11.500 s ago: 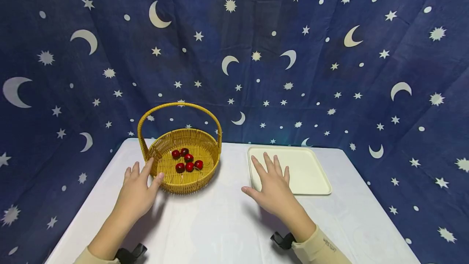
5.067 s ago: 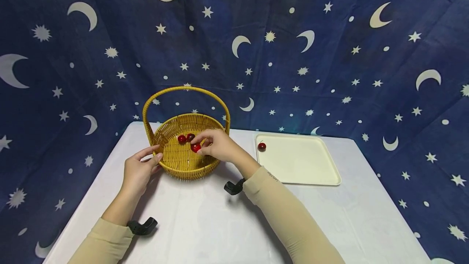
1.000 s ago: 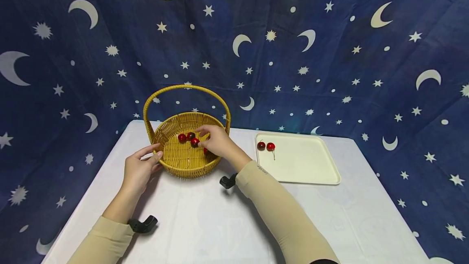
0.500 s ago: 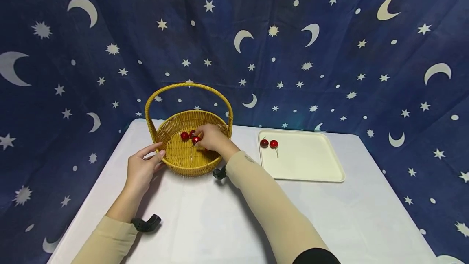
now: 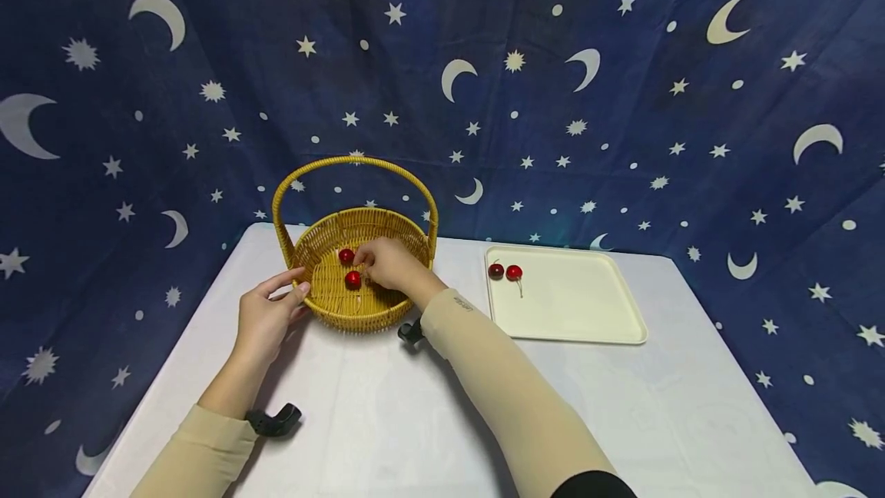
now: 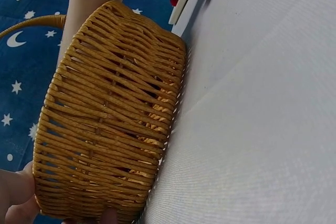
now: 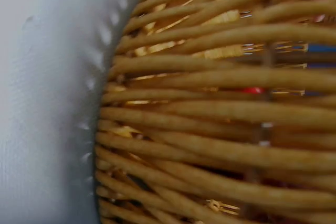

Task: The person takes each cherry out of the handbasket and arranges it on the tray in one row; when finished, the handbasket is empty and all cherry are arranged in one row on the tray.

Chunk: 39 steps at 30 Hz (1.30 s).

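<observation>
A yellow woven basket (image 5: 356, 321) with a tall arched handle stands on the table's left part. My left hand (image 5: 266, 321) grips its left rim, thumb on the near side; in the left wrist view the basket wall (image 6: 105, 124) fills the middle. My right hand (image 5: 390, 263) reaches over the basket's right side, fingers bent down inside. Beside its fingertips lies one red cherry (image 5: 353, 280), and another cherry (image 5: 346, 256) sits just behind. Whether the fingers pinch a cherry or stem is hidden. The right wrist view shows only close wickerwork (image 7: 210, 114).
A cream rectangular tray (image 5: 574, 306) lies to the right, with a dark cherry (image 5: 495, 271) and a stemmed red cherry (image 5: 514, 273) near its left edge. White cloth (image 5: 373, 421) covers the table. A blue curtain (image 5: 484, 60) with moons and stars hangs behind.
Over the last second my right hand has shifted left within the basket, and a cherry by its fingers has moved left and nearer. Earlier, two cherries came onto the tray. My left hand keeps its grip.
</observation>
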### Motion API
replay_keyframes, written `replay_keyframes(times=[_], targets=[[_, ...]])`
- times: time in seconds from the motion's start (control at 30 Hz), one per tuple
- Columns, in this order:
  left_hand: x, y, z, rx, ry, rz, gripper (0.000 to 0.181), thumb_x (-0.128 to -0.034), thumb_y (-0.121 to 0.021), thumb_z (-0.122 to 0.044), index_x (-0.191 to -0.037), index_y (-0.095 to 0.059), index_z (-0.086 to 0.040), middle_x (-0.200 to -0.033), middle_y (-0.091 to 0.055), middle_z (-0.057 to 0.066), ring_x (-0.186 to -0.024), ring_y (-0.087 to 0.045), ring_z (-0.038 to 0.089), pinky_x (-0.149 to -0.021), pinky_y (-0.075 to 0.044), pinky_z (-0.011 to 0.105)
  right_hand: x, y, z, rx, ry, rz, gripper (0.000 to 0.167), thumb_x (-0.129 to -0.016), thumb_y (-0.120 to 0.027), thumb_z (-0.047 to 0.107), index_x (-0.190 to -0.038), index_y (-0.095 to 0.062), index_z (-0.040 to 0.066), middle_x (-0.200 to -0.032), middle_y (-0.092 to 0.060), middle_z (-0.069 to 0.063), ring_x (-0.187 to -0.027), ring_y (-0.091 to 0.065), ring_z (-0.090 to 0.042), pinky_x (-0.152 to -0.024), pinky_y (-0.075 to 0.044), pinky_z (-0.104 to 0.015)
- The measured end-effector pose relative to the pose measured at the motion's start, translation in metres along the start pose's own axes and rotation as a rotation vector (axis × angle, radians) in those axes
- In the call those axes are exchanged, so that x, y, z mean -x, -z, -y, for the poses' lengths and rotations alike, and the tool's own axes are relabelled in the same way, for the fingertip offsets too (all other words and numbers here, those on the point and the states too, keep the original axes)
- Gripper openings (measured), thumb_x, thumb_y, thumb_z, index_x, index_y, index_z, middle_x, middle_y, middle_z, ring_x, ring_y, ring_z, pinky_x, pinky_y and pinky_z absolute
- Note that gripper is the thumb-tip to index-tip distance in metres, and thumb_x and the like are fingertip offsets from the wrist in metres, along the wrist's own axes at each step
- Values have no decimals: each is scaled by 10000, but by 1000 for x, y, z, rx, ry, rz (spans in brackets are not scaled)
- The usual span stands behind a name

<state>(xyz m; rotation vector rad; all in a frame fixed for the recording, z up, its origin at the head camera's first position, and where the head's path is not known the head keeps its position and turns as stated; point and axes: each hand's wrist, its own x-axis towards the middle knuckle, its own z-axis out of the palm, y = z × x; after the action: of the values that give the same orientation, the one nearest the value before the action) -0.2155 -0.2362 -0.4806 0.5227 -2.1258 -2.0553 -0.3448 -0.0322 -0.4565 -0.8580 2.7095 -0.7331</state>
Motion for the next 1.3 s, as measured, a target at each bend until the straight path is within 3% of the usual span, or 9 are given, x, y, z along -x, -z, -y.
replay_keyframes(times=[0.13, 0.33, 0.6, 0.73, 1.0, 1.3], targets=[[0, 1, 0, -12, -7, -5, 470, -1056, -701, -136, -1505, -613, -30, -1459, -553, 190, -957, -747, 21, -908, -683, 273, 1, -1, 5, -28, 6, 9, 266, -983, -768, 94, -1243, -769, 148, -950, -698, 19, -821, -611, -129, -671, -510, -201], [1, 0, 0, -22, -13, -8, 475, -1055, -709, -158, -1504, -616, -32, -1511, -541, 202, -964, -750, 24, -900, -681, 272, -1, -8, 15, 28, 20, 114, 363, -919, -875, 199, -1266, -775, 159, -932, -728, 39, -820, -646, -101, -729, -547, -199], [0, -1, 0, 0, -13, -1, 483, -1050, -713, -137, -1510, -611, -32, -1532, -535, 208, -945, -751, 9, -879, -686, 256, -6, -17, 18, 92, 35, 124, 392, -932, -870, 205, -1311, -771, 230, -1077, -764, 32, -954, -662, -103, -882, -592, -237], [0, -1, 0, -5, -16, -6, 467, -1050, -712, -132, -1499, -625, -41, -1523, -539, 189, -968, -756, 30, -892, -684, 272, -5, -16, 18, 61, 49, 148, 334, -927, -873, 181, -1249, -789, 212, -1039, -759, 24, -935, -659, -118, -854, -576, -224], [2, 0, 1, 11, -7, -13, 466, -1052, -704, -113, -1503, -618, -33, -1517, -541, 197, -971, -754, 27, -893, -683, 262, 9, 0, 25, -139, 117, 9, 303, -939, -860, 163, -1230, -774, 169, -1033, -751, 29, -945, -651, -109, -800, -560, -191], [-2, 1, 2, 28, 2, 6, 489, -1057, -696, -126, -1527, -592, -35, -1533, -508, 192, -935, -737, -17, -862, -680, 207, 55, 36, 19, -248, 119, -166, 303, -924, -881, 231, -1209, -780, 241, -1005, -736, 77, -821, -590, -143, -664, -514, -234]])
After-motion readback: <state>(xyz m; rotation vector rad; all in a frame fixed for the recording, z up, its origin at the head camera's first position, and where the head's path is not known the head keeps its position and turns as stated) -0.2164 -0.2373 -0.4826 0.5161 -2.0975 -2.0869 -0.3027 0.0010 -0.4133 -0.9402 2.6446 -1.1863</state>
